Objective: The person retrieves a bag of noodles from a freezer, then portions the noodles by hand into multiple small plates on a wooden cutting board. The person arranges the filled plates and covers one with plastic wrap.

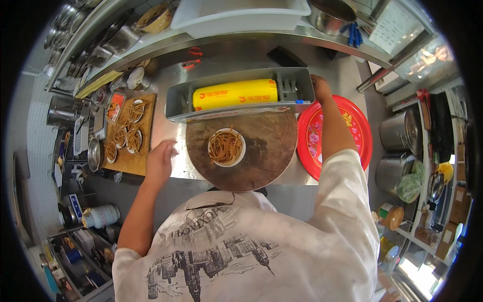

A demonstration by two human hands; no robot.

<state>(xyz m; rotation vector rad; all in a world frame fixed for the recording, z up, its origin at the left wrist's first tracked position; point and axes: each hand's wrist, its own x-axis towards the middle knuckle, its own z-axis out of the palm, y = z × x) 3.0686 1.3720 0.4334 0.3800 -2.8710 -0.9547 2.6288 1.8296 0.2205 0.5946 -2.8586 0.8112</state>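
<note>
My right hand (pixel 320 89) grips the right end of a grey cling film dispenser (pixel 175 102). Inside it lies a yellow roll of cling wrap (pixel 236 94) that bears red writing. My left hand (pixel 162 157) is over the steel table just left of the chopping block, its fingers curled with nothing visible in them. In front of me a white bowl (pixel 242 151) heaped with brown strips (pixel 225 146), which look like noodles or shredded food, stands on the round wooden chopping block (pixel 271 151). The dispenser covers the block's far edge.
A red round tray (pixel 365 139) lies under my right forearm. On the left, a wooden board (pixel 145 151) carries several filled small bowls (pixel 134 140) and a lidded tub (pixel 114 108). Red-handled scissors (pixel 192 63) lie behind the dispenser, below a shelf (pixel 241 36) with a white bin (pixel 241 19).
</note>
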